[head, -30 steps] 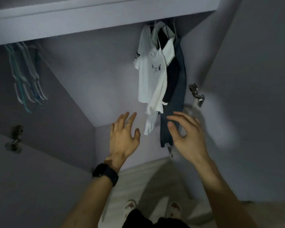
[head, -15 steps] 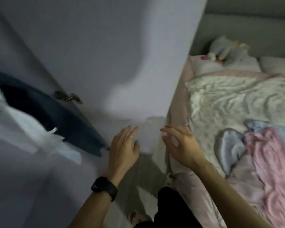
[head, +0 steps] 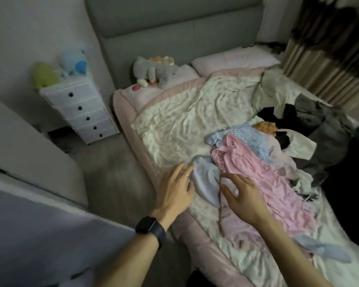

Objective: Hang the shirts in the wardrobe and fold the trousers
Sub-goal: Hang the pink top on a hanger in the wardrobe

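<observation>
Two empty hands are stretching out over the bed (head: 137, 141), where one second ago you were raising them toward the shirts hanging in the wardrobe. Half a second ago your view was swinging past the wardrobe door (head: 39, 235); now that door is sitting at the lower left, and you are facing the unsorted clothes.

Your left hand (head: 174, 189), with a watch (head: 151, 226) on its wrist, is spreading its fingers wide and holding nothing. Its fingertips are lying just beside a pale blue garment (head: 205, 183) at the near edge of the quilt (head: 174, 125); whether they are touching it cannot be told. Your right hand (head: 243, 195) is likewise spreading wide and gripping nothing, hovering where the pale blue garment is meeting a long pink garment (head: 267, 183).

Behind the pink garment a striped blue shirt (head: 249, 137) is lying crumpled, and dark clothes (head: 323, 129) are piling up toward the right side of the bed near the curtain (head: 330, 59).

Open quilt is stretching from the clothes up to the pillow (head: 232, 61) and the soft toys (head: 153, 71). A strip of bare floor (head: 116, 175) is running between the bed's pink border and the wardrobe door, narrowing toward the white chest of drawers (head: 83, 108) by the headboard (head: 174, 38).
</observation>
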`<state>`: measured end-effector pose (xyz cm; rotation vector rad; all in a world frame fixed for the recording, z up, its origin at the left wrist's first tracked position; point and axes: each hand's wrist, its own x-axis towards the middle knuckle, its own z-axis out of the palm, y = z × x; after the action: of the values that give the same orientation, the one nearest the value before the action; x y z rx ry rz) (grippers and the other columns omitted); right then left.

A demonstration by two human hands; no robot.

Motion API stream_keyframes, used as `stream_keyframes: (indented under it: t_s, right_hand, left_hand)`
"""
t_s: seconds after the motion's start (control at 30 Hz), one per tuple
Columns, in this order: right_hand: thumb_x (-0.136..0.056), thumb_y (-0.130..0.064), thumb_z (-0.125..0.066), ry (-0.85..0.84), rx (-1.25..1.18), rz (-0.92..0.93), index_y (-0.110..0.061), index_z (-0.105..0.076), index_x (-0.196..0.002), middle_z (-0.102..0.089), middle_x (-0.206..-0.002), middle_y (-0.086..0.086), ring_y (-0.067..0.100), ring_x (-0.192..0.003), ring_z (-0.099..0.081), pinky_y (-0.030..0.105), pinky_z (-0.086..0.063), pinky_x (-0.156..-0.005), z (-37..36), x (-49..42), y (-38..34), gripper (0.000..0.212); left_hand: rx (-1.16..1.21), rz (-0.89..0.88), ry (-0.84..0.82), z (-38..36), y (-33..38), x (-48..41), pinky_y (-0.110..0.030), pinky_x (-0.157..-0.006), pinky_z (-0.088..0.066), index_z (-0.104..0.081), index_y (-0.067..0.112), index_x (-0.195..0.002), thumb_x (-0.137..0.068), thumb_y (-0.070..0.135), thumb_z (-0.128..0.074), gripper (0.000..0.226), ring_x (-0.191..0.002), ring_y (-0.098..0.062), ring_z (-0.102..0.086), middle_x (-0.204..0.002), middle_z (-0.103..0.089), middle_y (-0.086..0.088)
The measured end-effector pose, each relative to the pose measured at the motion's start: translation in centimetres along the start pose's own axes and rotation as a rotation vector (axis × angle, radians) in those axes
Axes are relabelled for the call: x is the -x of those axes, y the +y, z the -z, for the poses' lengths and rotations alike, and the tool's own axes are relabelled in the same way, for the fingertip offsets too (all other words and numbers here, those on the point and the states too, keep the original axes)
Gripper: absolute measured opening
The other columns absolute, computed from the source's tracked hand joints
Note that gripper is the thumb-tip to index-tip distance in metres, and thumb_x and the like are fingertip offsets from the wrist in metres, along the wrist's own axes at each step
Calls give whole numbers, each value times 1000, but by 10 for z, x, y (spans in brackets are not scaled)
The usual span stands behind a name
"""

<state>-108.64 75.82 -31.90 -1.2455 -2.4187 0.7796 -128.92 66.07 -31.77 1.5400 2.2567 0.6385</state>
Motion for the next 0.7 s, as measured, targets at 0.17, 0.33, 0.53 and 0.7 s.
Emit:
stream_keyframes:
  t_s: [0.17,0.33,0.53,0.7]
  right_hand:
    - [-95,-28,-66,-52,-5,-195,-23,-63,-131,-64,-133,-2,29,-122,-57,34,-43,-99,18,-61,83,36]
    - [-96,-33,-63,-162,22,-313,-24,-58,-135,-61,-137,1,27,-124,-57,36,-46,-101,13,-143,163,40]
    - [-97,-31,-61,-310,80,-371,-18,-44,-146,-48,-145,11,33,-121,-57,38,-46,-98,-25,-242,244,54]
    - [-98,-35,-58,-305,81,-372,-19,-38,-148,-42,-148,11,37,-125,-54,40,-44,-94,-62,-299,281,56]
  left_hand:
    - [-94,-45,-102,-57,7,-89,-30,-118,-28,-34,31,-157,-100,31,-48,58,-147,-12,-29,-164,-28,8]
    - [-97,67,-242,-135,-10,-171,-38,-118,-32,-39,24,-155,-96,36,-49,61,-148,-19,-32,-163,-31,1]
    - [-31,243,-371,-219,-25,-245,-38,-112,-38,-41,22,-152,-98,35,-56,58,-141,-25,-41,-155,-41,-3]
    - [28,270,-282,-269,-31,-291,-44,-102,-46,-46,21,-147,-95,35,-61,55,-130,-28,-51,-145,-52,-5]
